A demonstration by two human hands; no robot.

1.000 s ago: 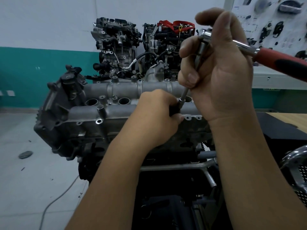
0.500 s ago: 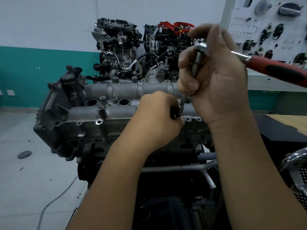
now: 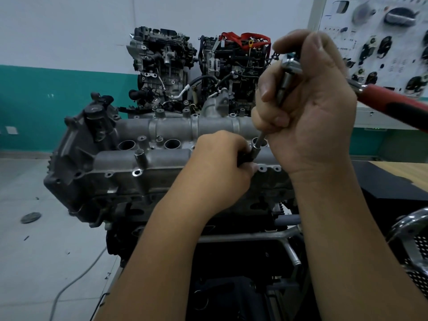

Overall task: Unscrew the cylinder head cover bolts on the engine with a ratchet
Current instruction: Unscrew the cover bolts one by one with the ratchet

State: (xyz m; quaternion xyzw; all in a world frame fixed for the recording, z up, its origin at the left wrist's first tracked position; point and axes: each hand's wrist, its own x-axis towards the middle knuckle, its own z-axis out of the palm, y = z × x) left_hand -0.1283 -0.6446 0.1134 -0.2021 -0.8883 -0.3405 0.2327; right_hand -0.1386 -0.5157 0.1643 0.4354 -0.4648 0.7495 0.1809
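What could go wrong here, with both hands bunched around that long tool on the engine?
The extension bar leans rather than standing straight, so the socket might slip off the bolt and round it. The left hand pinches the socket close against the cylinder head cover, so a slip could jam fingers on metal. The right hand grips high near the ratchet head while the red handle sticks out free, so leverage looks poor.

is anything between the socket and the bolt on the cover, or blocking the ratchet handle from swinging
Nothing visible. The socket sits down at the cylinder head cover, steadied by the left hand, which hides the bolt itself. The right hand grips the extension. The red ratchet handle sticks out right in open air.
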